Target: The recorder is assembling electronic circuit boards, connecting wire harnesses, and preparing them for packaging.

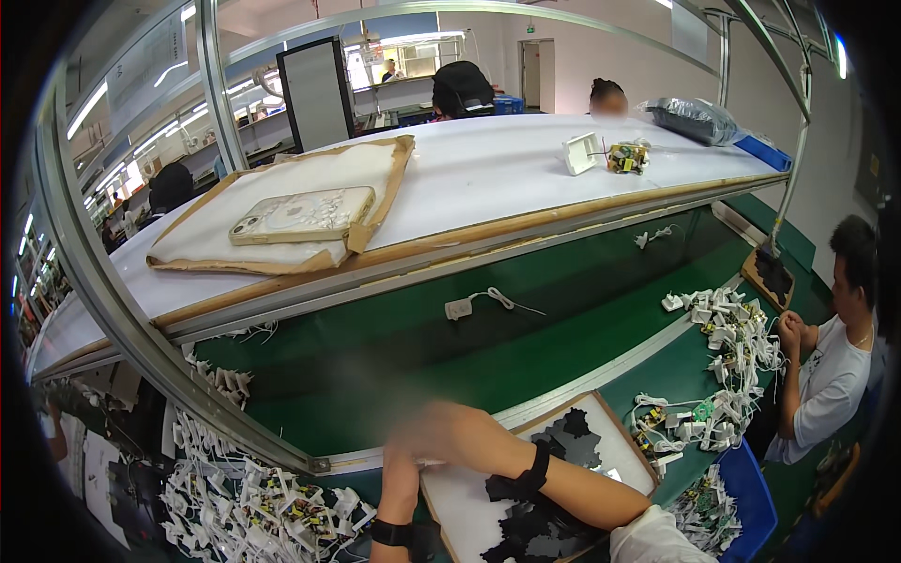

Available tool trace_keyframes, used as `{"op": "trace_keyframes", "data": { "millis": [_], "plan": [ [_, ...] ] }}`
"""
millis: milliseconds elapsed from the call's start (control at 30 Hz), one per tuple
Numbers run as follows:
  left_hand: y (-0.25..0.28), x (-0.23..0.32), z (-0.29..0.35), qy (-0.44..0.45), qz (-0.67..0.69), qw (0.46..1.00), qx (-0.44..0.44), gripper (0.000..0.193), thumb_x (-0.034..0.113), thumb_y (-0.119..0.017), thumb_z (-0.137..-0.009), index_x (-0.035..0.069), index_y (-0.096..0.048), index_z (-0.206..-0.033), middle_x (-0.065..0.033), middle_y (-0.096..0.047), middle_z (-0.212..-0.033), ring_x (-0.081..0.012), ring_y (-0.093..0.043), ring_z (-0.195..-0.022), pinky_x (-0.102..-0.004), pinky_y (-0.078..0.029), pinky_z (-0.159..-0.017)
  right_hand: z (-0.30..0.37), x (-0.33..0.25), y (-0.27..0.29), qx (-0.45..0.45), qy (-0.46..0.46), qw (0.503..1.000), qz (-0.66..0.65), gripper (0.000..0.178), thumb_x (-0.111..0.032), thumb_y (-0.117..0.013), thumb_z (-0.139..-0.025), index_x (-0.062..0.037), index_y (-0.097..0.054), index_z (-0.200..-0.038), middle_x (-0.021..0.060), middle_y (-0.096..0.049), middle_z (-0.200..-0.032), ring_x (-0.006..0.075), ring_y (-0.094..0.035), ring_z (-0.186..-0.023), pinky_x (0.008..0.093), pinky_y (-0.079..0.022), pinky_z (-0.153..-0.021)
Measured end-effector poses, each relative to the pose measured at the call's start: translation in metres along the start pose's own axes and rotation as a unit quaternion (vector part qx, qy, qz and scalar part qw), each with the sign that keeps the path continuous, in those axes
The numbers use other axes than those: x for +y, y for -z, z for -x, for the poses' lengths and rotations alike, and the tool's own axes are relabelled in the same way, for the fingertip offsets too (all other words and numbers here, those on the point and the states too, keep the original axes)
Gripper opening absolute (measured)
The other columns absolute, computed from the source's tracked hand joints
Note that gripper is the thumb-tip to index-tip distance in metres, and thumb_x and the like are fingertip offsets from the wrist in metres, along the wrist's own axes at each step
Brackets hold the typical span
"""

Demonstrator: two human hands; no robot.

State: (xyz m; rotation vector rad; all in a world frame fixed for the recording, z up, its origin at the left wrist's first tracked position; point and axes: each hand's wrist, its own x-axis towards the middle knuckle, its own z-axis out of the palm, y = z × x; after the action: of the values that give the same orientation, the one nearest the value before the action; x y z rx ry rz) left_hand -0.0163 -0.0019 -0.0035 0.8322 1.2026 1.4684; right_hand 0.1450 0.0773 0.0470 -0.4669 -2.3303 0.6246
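Observation:
My left hand (pixel 402 462) and my right hand (pixel 454 435) meet near the front edge of the green conveyor belt (pixel 375 352). Their fingers are smeared, so I cannot make out their pose or anything held. Below my right forearm lies a white board with a brown rim (pixel 624 422), bearing black and dark grey jagged flat pieces (pixel 574 437). To the left of my left arm is a heap of white charger housings with cables and exposed circuit boards (pixel 253 511). Beyond my hands, a white plug adapter (pixel 459 309) with its cable rests on the belt.
A white shelf (pixel 488 159) spans above the belt, holding a phone (pixel 302 216) on a cardboard-edged pad and an opened white housing (pixel 582 154). Metal posts (pixel 113 272) rise at left. At right, charger parts (pixel 737 357), a blue bin (pixel 755 493) and a co-worker (pixel 826 366).

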Motion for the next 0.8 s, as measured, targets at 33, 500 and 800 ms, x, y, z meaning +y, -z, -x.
{"op": "trace_keyframes", "data": {
  "millis": [33,500,800],
  "plan": [
    [0.002,-0.003,-0.001,-0.011,-0.01,1.0,-0.008,0.047,0.046,-0.036,-0.114,0.006,-0.058,-0.125,-0.008,-0.069,-0.099,-0.0156,-0.068,-0.079,-0.0295,-0.055,-0.065,0.0,0.002,0.0,-0.005,-0.008,1.0,-0.015,0.04,-0.029,-0.075,-0.093,-0.0072,-0.067,-0.126,0.0103,-0.064,-0.122,0.0336,-0.066,-0.104,0.0424,-0.055,-0.088],
    [-0.015,0.014,0.01,-0.083,0.005,0.997,0.004,0.035,0.035,-0.046,-0.112,0.004,-0.061,-0.121,-0.0051,-0.065,-0.11,-0.0128,-0.064,-0.092,-0.0277,-0.054,-0.078,0.003,0.012,-0.018,-0.084,-0.244,0.861,-0.438,0.054,-0.024,-0.072,-0.1,0.0017,-0.051,-0.143,0.0088,-0.068,-0.122,0.0126,-0.065,-0.109,0.0284,-0.056,-0.093],
    [-0.012,0.011,0.007,-0.205,-0.075,0.976,-0.006,0.019,0.011,-0.059,-0.102,0.002,-0.063,-0.118,-0.0063,-0.069,-0.104,-0.0137,-0.067,-0.091,-0.0263,-0.055,-0.082,-0.001,-0.018,-0.014,0.013,-0.144,0.914,-0.378,0.045,-0.009,-0.065,-0.1,-0.0008,-0.054,-0.143,0.0073,-0.068,-0.123,0.0128,-0.065,-0.111,0.0286,-0.055,-0.095]
  ]
}}
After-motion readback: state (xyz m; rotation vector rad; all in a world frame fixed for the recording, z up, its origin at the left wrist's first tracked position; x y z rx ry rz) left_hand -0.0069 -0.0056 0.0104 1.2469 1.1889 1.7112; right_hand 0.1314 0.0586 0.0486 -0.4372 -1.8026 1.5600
